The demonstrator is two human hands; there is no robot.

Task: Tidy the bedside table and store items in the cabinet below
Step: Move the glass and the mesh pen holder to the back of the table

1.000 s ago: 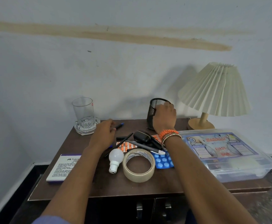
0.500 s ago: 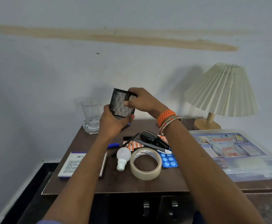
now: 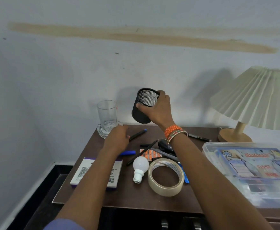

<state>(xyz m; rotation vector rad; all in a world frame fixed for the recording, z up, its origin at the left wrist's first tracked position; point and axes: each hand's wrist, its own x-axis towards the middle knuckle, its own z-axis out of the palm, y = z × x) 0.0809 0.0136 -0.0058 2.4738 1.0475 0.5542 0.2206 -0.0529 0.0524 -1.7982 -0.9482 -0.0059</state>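
My right hand (image 3: 160,112) grips a black mesh pen holder (image 3: 143,107) by its rim and holds it tilted in the air above the back of the dark brown bedside table (image 3: 132,196). My left hand (image 3: 117,139) is low over the table, its fingertips at the near end of a black pen with a blue tip (image 3: 138,133); whether they grip it is hidden. Loose pens and a black device (image 3: 164,146) lie in a heap under my right wrist. The cabinet handles (image 3: 164,224) show at the bottom edge.
On the table are an empty glass on a glass coaster (image 3: 107,113), a white bulb (image 3: 140,166), a tape roll (image 3: 166,180), a white box (image 3: 86,173), a blue marker (image 3: 127,153), orange pills (image 3: 150,154), a first-aid box (image 3: 252,171) and a pleated lamp (image 3: 259,97).
My right hand lifted the mesh holder off the table. My left hand briefly steadied it, then let go and dropped back down to the black pen.
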